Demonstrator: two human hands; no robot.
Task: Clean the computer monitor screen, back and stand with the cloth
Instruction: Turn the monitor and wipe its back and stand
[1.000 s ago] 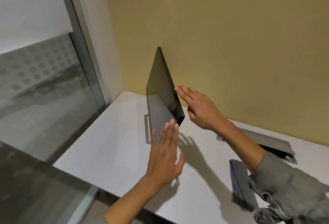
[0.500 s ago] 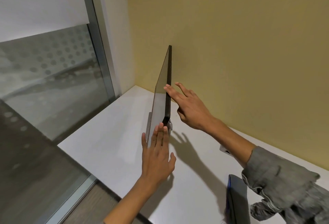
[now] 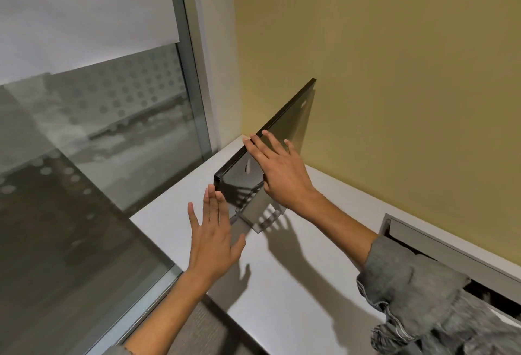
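Monitor (image 3: pixel 277 140) stands on the white counter (image 3: pixel 296 284) in the corner, at about 12 o'clock from the person, turned so its back faces the camera and its thin edge points toward 7 o'clock; the screen side is hidden from here. Stand (image 3: pixel 258 213) sits under it, grey plate flat on the counter. Right hand (image 3: pixel 282 170) lies flat on the monitor back, fingers straight and spread, fingertips at the top edge, nothing pinched: an open grip, pressing only. Left hand (image 3: pixel 215 239) at 6 o'clock of the monitor's near bottom corner, fingers straight, tips touching or just short of that corner, can't tell which; also an open grip, holding nothing. No cloth visible in either hand or on the counter. Grey sleeve (image 3: pixel 423 298) at 4 o'clock, open cable tray (image 3: pixel 451 244) in the counter at 3 o'clock, glass partition (image 3: pixel 98 143) at 9 o'clock. Handling guess: the panel looks thin, stiff and light, glossy so likely slippery, and the screen face is fragile and smudges easily. Best hold looks like the bezel edges or the bottom corners, one hand each side, palms off the screen; the stand base looks small, so it could tip or pivot if pushed high up. Cleaning looks not yet begun; this reads as turning the monitor for back access.
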